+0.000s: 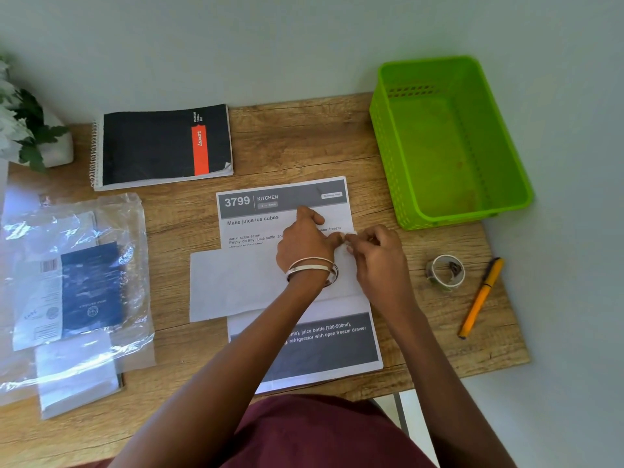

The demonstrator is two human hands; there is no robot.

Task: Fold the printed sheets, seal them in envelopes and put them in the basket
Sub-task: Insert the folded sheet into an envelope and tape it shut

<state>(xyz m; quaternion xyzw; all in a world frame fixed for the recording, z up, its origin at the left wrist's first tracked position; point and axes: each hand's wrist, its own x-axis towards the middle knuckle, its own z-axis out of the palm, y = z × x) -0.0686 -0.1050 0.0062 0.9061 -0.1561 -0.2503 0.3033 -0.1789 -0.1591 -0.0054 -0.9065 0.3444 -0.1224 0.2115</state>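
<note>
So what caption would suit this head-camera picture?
Both hands, left and right, work at the white envelope's edge over a printed sheet.

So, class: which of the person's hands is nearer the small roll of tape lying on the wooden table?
Right. The right hand sits just left of the small roll of tape, pinching at the white envelope. The left hand lies further left, beyond the right, resting on that envelope.

Both forearms are bare, reaching in from the bottom of the frame with no sleeves showing. The left wrist wears two silver bangles (pixel 312 269) near the frame's centre. A maroon garment (pixel 324 434) covers the lap at bottom centre.
</note>
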